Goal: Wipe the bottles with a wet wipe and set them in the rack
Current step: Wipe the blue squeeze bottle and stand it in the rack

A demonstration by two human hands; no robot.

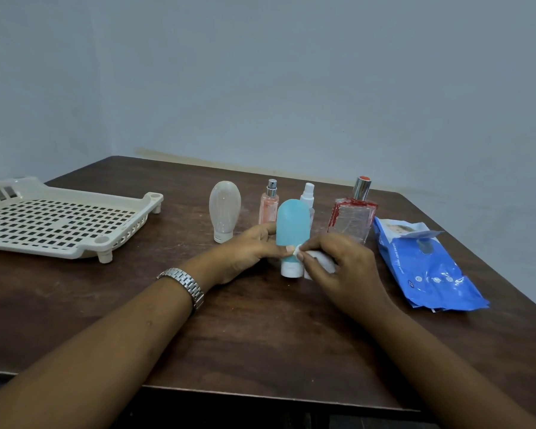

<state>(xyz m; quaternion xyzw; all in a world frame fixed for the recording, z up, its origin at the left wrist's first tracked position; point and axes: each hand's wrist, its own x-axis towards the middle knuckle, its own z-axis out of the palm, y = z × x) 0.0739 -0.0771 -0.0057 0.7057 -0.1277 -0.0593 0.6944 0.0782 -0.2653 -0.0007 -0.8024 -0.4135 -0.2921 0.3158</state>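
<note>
I see my left hand point(248, 252) wrapping the blue rounded squeeze bottle point(293, 224) standing cap-down on the dark wooden surface point(260, 335), right hand point(342, 269) pinching a white wet wipe point(324, 263) against it; likely light and squashy, so hold low.

Matt blue squeeze bottle point(292, 224); worn wood table point(260, 329); glossy foil wipes pack point(427, 267); metal watch point(186, 284).

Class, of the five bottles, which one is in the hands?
The blue bottle: the left hand grips it and the right hand holds a wipe against it. The other four stand unheld.
</note>
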